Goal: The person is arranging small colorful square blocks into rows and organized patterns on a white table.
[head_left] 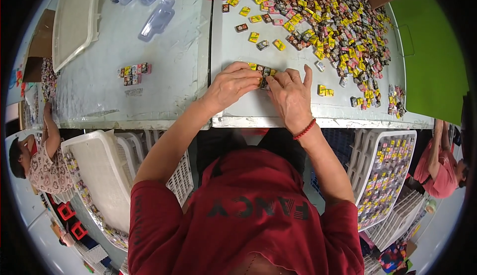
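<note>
Between my two hands, on the pale tabletop just right of the seam, lies a tight cluster of small printed boxes (265,70), black, brown and yellow. My left hand (232,85) closes on the cluster's left side, its fingers bent together. From the right, my right hand (289,95) presses its thumb and fingers against the same boxes; a red bead bracelet circles that wrist. My fingers hide part of the cluster. A few yellow boxes (325,91) sit side by side to the right of my right hand.
A large heap of loose small boxes (343,41) covers the far right. On the left are a grouped block of boxes (133,73) and clear plastic trays (157,19). White crates (360,175) flank me below the table edge. One person (49,158) works at left, another (439,168) at right.
</note>
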Tool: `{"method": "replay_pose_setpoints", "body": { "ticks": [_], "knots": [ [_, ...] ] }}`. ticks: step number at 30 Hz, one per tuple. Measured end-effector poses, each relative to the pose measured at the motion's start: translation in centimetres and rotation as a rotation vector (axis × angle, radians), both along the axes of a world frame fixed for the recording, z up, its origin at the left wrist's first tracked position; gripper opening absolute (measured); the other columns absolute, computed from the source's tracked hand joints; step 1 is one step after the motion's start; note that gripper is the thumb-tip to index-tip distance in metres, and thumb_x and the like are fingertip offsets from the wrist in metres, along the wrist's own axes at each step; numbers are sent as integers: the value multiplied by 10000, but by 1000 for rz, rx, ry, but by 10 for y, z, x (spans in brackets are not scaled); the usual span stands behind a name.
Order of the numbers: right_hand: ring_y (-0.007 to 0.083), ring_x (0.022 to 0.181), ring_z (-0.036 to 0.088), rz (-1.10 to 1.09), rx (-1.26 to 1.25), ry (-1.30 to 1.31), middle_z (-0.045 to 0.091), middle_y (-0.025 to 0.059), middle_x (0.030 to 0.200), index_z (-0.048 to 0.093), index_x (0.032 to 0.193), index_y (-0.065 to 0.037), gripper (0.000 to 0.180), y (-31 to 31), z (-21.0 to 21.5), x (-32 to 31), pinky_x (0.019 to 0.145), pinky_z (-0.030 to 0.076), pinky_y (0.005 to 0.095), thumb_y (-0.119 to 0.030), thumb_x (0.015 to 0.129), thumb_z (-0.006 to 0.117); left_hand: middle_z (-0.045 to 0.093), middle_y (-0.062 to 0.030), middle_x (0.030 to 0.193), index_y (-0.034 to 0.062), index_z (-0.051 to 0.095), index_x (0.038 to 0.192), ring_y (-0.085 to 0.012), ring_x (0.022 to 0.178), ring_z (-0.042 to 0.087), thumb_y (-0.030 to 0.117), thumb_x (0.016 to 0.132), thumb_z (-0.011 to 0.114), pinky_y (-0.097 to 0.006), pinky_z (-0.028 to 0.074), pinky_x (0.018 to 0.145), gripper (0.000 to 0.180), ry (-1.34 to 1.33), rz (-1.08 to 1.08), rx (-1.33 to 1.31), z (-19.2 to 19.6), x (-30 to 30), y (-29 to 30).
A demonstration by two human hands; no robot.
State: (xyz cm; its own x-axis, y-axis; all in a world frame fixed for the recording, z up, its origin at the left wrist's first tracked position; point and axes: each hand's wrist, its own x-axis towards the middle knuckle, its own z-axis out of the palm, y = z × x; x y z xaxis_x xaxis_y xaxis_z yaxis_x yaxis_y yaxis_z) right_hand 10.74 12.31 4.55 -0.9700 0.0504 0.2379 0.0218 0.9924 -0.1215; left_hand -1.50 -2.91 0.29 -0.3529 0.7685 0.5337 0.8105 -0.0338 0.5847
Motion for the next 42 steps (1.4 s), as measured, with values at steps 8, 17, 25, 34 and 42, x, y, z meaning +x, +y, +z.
{"method": "replay_pose_setpoints", "body": {
  "ticks": [8, 17, 25, 34, 42],
  "knots": [
    [218, 1018, 548, -69, -159, 94, 626, 13, 991, 621, 1090, -136, 397, 17, 4, 13, 1027, 259, 533, -149, 711, 739, 627, -92, 1096, 32, 667, 958, -297, 1006, 586, 67, 674, 762, -379, 476, 883, 302, -22, 86, -54, 11, 0, -12],
    [224, 993, 559, -110, -235, 159, 630, 33, 1027, 625, 1071, -125, 403, 4, -12, 27, 1031, 257, 508, -104, 690, 755, 601, -56, 1058, 45, 645, 1009, -265, 1026, 537, 90, 609, 786, -364, 466, 872, 426, 116, 94, -86, 6, 13, -2],
    [230, 1008, 564, -134, -422, 279, 632, 39, 1056, 613, 1068, -115, 328, -3, -19, 25, 1036, 247, 469, -117, 763, 732, 607, -55, 1043, 45, 646, 979, -263, 981, 555, 113, 609, 785, -356, 474, 844, 401, 113, 109, -52, -3, 15, -2],
    [197, 948, 580, -247, -521, 347, 650, 40, 938, 638, 1058, -97, 259, -11, -26, 29, 1030, 254, 416, -104, 807, 704, 608, -47, 1093, 45, 658, 948, -256, 999, 561, 130, 620, 790, -356, 475, 841, 364, 225, 119, -54, 3, 18, -5],
    [189, 765, 604, -332, -750, 323, 633, 100, 856, 642, 1072, -42, 236, -7, -22, 39, 703, 474, 295, -37, 837, 659, 604, -47, 1035, 46, 670, 858, -255, 988, 556, 88, 637, 771, -366, 473, 835, 247, 150, 142, -34, 11, 24, 5]
  ]
}}
